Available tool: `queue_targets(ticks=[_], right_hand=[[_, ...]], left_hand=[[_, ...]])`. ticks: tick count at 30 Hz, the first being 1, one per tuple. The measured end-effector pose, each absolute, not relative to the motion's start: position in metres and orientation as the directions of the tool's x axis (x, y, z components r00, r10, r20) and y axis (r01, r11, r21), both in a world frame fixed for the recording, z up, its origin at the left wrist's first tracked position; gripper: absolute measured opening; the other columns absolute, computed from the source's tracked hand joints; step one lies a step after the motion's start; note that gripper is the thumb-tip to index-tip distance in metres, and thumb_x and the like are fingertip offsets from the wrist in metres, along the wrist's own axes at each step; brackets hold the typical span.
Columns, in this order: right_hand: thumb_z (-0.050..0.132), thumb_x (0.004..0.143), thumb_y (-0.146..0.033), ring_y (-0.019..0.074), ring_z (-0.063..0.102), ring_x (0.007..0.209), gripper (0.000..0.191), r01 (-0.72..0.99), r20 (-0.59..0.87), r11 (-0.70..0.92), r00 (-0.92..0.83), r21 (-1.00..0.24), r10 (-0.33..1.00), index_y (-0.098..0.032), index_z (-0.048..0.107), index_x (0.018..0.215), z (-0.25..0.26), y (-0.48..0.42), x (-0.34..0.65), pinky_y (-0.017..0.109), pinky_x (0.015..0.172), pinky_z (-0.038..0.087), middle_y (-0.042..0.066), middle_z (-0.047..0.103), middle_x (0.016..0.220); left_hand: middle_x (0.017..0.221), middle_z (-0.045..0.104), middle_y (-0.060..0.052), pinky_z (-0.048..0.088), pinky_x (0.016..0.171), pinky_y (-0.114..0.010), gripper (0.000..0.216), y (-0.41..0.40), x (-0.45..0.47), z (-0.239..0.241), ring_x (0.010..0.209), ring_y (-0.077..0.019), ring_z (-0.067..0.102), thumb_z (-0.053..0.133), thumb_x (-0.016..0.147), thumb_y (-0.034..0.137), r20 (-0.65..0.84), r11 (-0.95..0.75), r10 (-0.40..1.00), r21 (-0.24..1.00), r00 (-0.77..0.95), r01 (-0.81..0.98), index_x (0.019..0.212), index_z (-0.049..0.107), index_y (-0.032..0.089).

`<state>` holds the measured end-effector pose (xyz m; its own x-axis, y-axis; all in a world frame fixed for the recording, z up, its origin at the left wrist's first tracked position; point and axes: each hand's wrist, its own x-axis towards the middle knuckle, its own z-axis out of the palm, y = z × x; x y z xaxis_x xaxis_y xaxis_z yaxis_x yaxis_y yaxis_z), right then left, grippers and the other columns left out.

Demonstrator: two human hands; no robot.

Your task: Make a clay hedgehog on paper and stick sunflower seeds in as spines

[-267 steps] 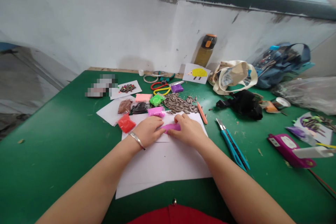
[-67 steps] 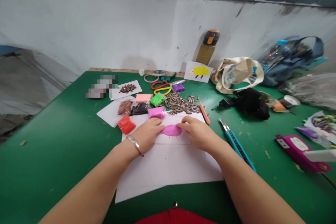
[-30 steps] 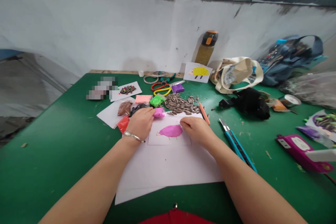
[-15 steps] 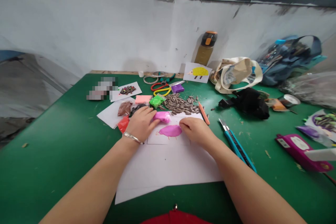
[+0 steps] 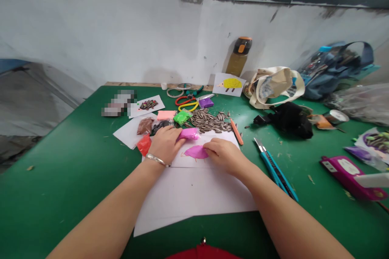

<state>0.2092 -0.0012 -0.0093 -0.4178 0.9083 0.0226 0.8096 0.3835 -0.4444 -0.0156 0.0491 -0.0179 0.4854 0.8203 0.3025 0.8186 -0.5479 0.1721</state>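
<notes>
A flat magenta clay shape (image 5: 196, 152) lies on a small white card (image 5: 194, 161) on top of larger white sheets (image 5: 194, 194). My right hand (image 5: 224, 155) rests on the card with curled fingers touching the right edge of the shape. My left hand (image 5: 165, 144), with a silver bracelet, grips a bag of magenta clay (image 5: 189, 133) just behind the card.
A pile of sunflower seeds (image 5: 209, 121), clay bags in red (image 5: 144, 144), green (image 5: 181, 117), pink and brown, scissors (image 5: 187, 103), an orange pencil (image 5: 236, 131) and teal knives (image 5: 273, 168) lie around. Bags, a bottle (image 5: 238, 56) and a sample card (image 5: 228, 84) stand by the wall.
My left hand left the clay shape, reached to the magenta clay bag and pulled it toward the card. My right hand stayed at the shape's right edge.
</notes>
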Motion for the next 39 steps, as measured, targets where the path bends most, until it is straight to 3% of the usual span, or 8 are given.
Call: queue_targets(ticks=[4, 7, 11, 20, 27, 32, 34, 39], right_hand=[[0.044, 0.090, -0.018, 0.0144, 0.053, 0.077, 0.024, 0.805, 0.035, 0.393, -0.423, -0.445, 0.906, -0.020, 0.067, 0.090, -0.011, -0.001, 0.210, 0.024, 0.070, 0.033, 0.003, 0.060, 0.081], [0.043, 0.090, -0.019, 0.0141, 0.053, 0.075, 0.024, 0.804, 0.034, 0.391, -0.422, -0.448, 0.906, -0.019, 0.066, 0.086, -0.011, 0.000, 0.211, 0.023, 0.068, 0.033, 0.003, 0.059, 0.078], [0.042, 0.090, -0.018, 0.0139, 0.052, 0.073, 0.024, 0.805, 0.044, 0.386, -0.412, -0.450, 0.910, -0.019, 0.065, 0.082, -0.010, -0.001, 0.212, 0.023, 0.066, 0.032, 0.002, 0.058, 0.075], [0.041, 0.088, -0.015, 0.0136, 0.050, 0.070, 0.025, 0.804, 0.119, 0.333, -0.317, -0.493, 0.941, -0.019, 0.058, 0.070, -0.003, 0.000, 0.211, 0.023, 0.064, 0.032, 0.001, 0.054, 0.070], [0.040, 0.087, -0.014, 0.0133, 0.048, 0.067, 0.026, 0.800, 0.145, 0.334, -0.303, -0.498, 0.942, -0.020, 0.050, 0.063, -0.005, 0.000, 0.212, 0.023, 0.062, 0.031, 0.000, 0.048, 0.066], [0.040, 0.087, -0.013, 0.0131, 0.048, 0.068, 0.026, 0.797, 0.134, 0.332, -0.307, -0.504, 0.942, -0.020, 0.049, 0.064, -0.003, -0.001, 0.211, 0.023, 0.063, 0.031, 0.000, 0.049, 0.067], [0.040, 0.087, -0.013, 0.0131, 0.048, 0.067, 0.026, 0.798, 0.132, 0.330, -0.306, -0.504, 0.943, -0.020, 0.049, 0.063, -0.003, -0.001, 0.211, 0.023, 0.063, 0.031, 0.000, 0.049, 0.067], [0.041, 0.087, -0.014, 0.0131, 0.048, 0.068, 0.024, 0.788, 0.122, 0.345, -0.330, -0.511, 0.936, -0.019, 0.053, 0.067, -0.003, -0.002, 0.211, 0.023, 0.063, 0.031, 0.000, 0.052, 0.068]], left_hand=[[0.100, 0.070, -0.010, 0.044, 0.095, -0.045, 0.030, 0.048, -0.014, -0.018, 0.107, -0.0285, 0.057, 0.052, 0.088, 0.036, 0.288, -0.550, 0.822, 0.183, 0.491, 0.815, 0.105, 0.066, 0.017], [0.103, 0.070, -0.011, 0.044, 0.096, -0.045, 0.037, 0.049, -0.021, -0.018, 0.109, -0.0295, 0.056, 0.050, 0.088, 0.043, 0.407, -0.572, 0.785, 0.188, 0.467, 0.798, 0.109, 0.066, 0.015], [0.108, 0.069, -0.009, 0.040, 0.100, -0.042, 0.033, 0.059, -0.042, -0.012, 0.109, -0.0255, 0.056, 0.044, 0.090, 0.034, 0.522, -0.484, 0.783, 0.170, 0.338, 0.858, 0.108, 0.066, 0.016], [0.120, 0.063, -0.011, 0.036, 0.101, -0.047, 0.041, 0.079, -0.064, -0.023, 0.119, -0.0327, 0.048, 0.057, 0.077, 0.037, 0.257, -0.296, 0.927, 0.046, 0.275, 0.954, 0.112, 0.064, 0.017], [0.112, 0.067, -0.009, 0.040, 0.096, -0.045, 0.030, 0.077, -0.060, -0.021, 0.113, -0.0298, 0.052, 0.051, 0.079, 0.025, 0.274, -0.285, 0.926, 0.057, 0.260, 0.957, 0.105, 0.066, 0.020], [0.113, 0.066, -0.008, 0.044, 0.092, -0.039, 0.034, 0.072, -0.063, -0.002, 0.107, -0.0268, 0.056, 0.050, 0.082, 0.036, 0.286, -0.333, 0.918, 0.181, 0.274, 0.926, 0.108, 0.065, 0.019], [0.116, 0.065, -0.010, 0.044, 0.091, -0.037, 0.038, 0.073, -0.070, 0.003, 0.105, -0.0261, 0.058, 0.044, 0.086, 0.038, 0.369, -0.235, 0.918, 0.212, 0.145, 0.949, 0.111, 0.063, 0.017], [0.082, 0.071, -0.008, 0.048, 0.060, -0.033, 0.048, 0.082, -0.087, -0.003, 0.070, -0.0257, 0.064, 0.054, 0.077, 0.051, 0.138, 0.032, 0.989, 0.150, -0.053, 0.988, 0.114, 0.061, 0.021]])
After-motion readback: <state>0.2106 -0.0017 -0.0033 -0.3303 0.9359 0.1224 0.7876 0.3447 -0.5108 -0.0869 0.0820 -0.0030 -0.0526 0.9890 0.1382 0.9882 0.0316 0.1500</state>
